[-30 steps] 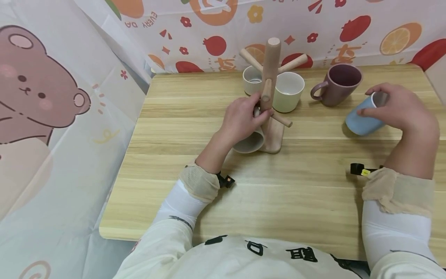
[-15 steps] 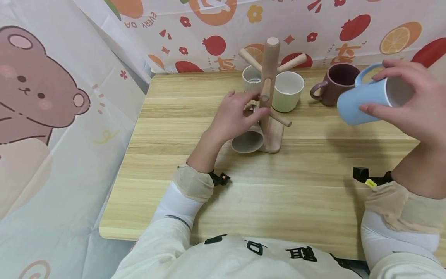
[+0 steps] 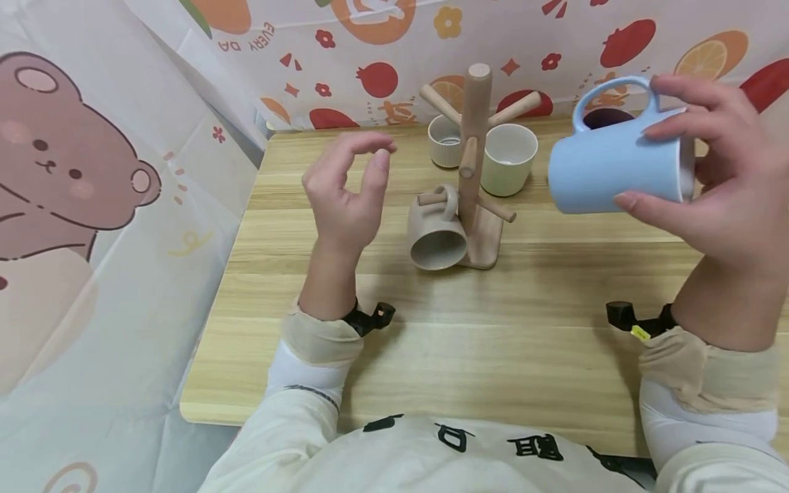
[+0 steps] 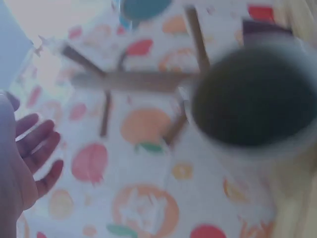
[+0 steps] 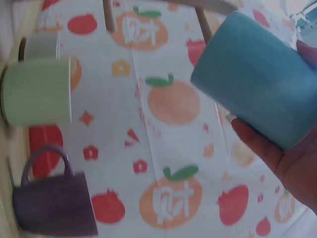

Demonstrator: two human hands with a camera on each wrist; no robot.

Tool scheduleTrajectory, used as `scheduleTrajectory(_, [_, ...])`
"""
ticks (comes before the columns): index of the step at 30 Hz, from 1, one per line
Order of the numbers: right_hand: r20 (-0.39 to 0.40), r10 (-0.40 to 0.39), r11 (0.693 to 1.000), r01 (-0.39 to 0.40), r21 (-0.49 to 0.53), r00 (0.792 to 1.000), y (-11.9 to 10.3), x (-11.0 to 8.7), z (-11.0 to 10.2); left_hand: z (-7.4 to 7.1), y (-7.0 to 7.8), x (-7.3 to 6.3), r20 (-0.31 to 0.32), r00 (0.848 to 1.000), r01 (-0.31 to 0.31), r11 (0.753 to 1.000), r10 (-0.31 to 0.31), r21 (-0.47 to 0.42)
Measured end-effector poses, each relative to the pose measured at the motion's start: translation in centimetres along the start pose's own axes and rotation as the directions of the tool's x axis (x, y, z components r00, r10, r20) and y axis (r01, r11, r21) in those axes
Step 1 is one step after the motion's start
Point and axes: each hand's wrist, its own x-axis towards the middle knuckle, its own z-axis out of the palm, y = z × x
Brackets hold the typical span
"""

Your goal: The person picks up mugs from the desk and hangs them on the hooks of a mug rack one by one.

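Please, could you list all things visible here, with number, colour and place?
Blue mug: 1, light blue, above the table
Beige mug: 1, beige, hanging on a rack peg
Wooden rack: 1, light wood, on the table
Green cup: 1, pale green, behind the rack
Ribbed cup: 1, white, left of green cup
Purple mug: 1, purple, right of green cup
Table: 1, light wood, below
Fruit-print cloth: 1, mostly white, behind table
Bear print: 1, brown, far left
Shirt: 1, whitish, worn
Wrist devices: 2, black, on wrists
Left grip: 1, bare, left of rack
Right grip: 1, bare, holding blue mug
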Motion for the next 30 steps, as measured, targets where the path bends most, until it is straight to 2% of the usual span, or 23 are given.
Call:
scheduleTrajectory(1, [-0.018,-0.024,0.995,0.026,0.095,1.000,-0.1,0.0,0.6,0.2,0.7,0.0,-0.032,0.999,-0.028,0.998,0.026,-0.054])
scheduleTrajectory(3, [-0.053,-0.080,0.961,0.091,0.260,0.995,-0.1,-0.1,1.7,0.5,2.1,-0.1,-0.044,0.996,-0.082,0.985,0.076,-0.152])
scheduleTrajectory(6, [-0.082,-0.149,0.919,0.169,0.357,0.985,-0.2,-0.3,3.0,1.1,3.8,-0.5,0.024,0.991,-0.122,0.948,0.134,-0.293])
scheduleTrajectory(9, [-0.138,-0.223,0.884,0.260,0.389,0.965,-0.2,-0.5,4.1,1.6,4.9,-0.9,0.124,0.977,-0.115,0.918,0.174,-0.380])
scheduleTrajectory(12, [-0.219,-0.280,0.851,0.347,0.393,0.935,0.0,-0.7,4.9,2.1,5.7,-1.4,0.225,0.961,-0.052,0.899,0.164,-0.435])
scheduleTrajectory(15, [-0.290,-0.317,0.820,0.415,0.395,0.903,0.2,-0.9,5.7,2.5,6.3,-1.8,0.334,0.936,0.068,0.870,0.114,-0.488])
scheduleTrajectory(17, [-0.300,-0.334,0.811,0.435,0.392,0.893,0.3,-1.0,6.1,2.8,6.5,-2.1,0.400,0.913,0.149,0.850,0.078,-0.506])
scheduleTrajectory(19, [-0.304,-0.346,0.806,0.447,0.388,0.888,0.3,-1.0,6.5,3.1,6.7,-2.3,0.438,0.898,0.206,0.833,0.049,-0.514])
scheduleTrajectory(21, [-0.302,-0.353,0.803,0.452,0.388,0.886,0.2,-1.1,6.8,3.4,6.7,-2.5,0.446,0.895,0.226,0.831,0.029,-0.508])
scheduleTrajectory(23, [-0.308,-0.355,0.801,0.457,0.387,0.883,0.1,-1.3,7.0,3.6,6.8,-2.6,0.436,0.900,0.224,0.833,0.022,-0.506])
scheduleTrajectory(27, [-0.352,-0.378,0.761,0.504,0.409,0.856,0.4,-1.5,7.0,3.8,6.8,-2.6,0.410,0.910,0.160,0.861,0.061,-0.483])
scheduleTrajectory(29, [-0.362,-0.403,0.737,0.532,0.416,0.841,0.8,-1.8,6.8,3.8,6.8,-2.6,0.407,0.909,0.133,0.866,0.087,-0.481])
scheduleTrajectory(30, [-0.363,-0.411,0.727,0.541,0.423,0.836,1.0,-1.9,6.8,3.8,6.9,-2.7,0.410,0.907,0.133,0.859,0.095,-0.494])
